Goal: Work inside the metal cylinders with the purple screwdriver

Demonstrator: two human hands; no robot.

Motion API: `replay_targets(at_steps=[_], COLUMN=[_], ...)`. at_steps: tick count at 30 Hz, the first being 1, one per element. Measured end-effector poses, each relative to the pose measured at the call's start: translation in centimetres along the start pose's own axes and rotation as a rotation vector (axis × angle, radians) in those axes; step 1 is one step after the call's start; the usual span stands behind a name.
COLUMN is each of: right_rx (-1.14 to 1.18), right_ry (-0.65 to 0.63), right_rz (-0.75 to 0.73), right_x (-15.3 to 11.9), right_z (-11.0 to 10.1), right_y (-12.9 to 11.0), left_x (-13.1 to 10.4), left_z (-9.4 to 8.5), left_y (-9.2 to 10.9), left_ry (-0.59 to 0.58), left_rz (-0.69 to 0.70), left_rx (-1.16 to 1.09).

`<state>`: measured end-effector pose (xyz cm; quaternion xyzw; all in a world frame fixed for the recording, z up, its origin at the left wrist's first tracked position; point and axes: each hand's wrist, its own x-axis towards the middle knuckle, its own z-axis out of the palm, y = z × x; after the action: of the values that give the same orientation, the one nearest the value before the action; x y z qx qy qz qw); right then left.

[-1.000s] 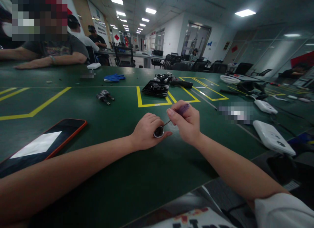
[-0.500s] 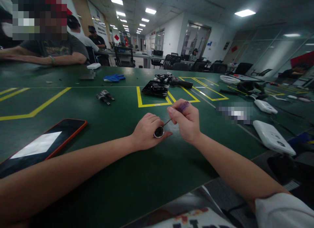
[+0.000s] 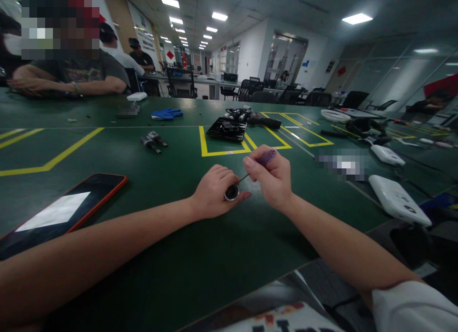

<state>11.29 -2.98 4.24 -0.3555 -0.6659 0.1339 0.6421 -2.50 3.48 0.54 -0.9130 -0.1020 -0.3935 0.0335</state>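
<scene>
My left hand [image 3: 213, 192] is closed around a dark, hollow cylindrical part with a shiny metal rim [image 3: 232, 192], its round end facing me. Most of that part is hidden by my fingers. In my right hand [image 3: 274, 179] is a screwdriver [image 3: 267, 157] with a purple, see-through handle. Its thin shaft slants down left to the upper side of the cylinder; my left fingers hide where the tip sits. Both hands are low over the green table [image 3: 171, 255]. Beyond them lies a shiny black packet [image 3: 227, 130], with dark metallic parts [image 3: 238, 114] behind it.
A phone in an orange case [image 3: 71, 210] lies at left. Small metal parts [image 3: 153, 142] and a blue glove [image 3: 167, 114] are farther off. White devices [image 3: 399, 198] and a black headset [image 3: 368, 127] sit at right. A person [image 3: 75, 74] sits across the table.
My hands, the cylinder and the screwdriver keep nearly the same place; the handle has turned slightly. Across the table, the person's forearms have drawn in and now rest together.
</scene>
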Motion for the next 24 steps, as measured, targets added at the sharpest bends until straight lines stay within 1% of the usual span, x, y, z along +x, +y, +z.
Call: replay_targets(at_steps=[5, 11, 16, 20, 24], right_rx=[0.011, 0.031, 0.029, -0.003, -0.051], right_ry=[-0.01, 0.011, 0.028, 0.026, 0.012], right_rz=[0.022, 0.056, 0.063, 0.033, -0.038], right_x=[0.07, 0.14, 0.19, 0.08, -0.09], right_z=[0.01, 0.01, 0.12, 0.13, -0.01], right_y=[0.14, 0.37, 0.6, 0.48, -0.1], left_x=[0.08, 0.17, 0.11, 0.1, 0.09], left_z=[-0.09, -0.14, -0.19, -0.2, -0.06], left_y=[0.09, 0.09, 0.15, 0.19, 0.06], left_ry=[0.006, 0.016, 0.008, 0.011, 0.014], left_rz=[0.001, 0.021, 0.005, 0.004, 0.008], left_rx=[0.008, 0.015, 0.015, 0.01, 0.007])
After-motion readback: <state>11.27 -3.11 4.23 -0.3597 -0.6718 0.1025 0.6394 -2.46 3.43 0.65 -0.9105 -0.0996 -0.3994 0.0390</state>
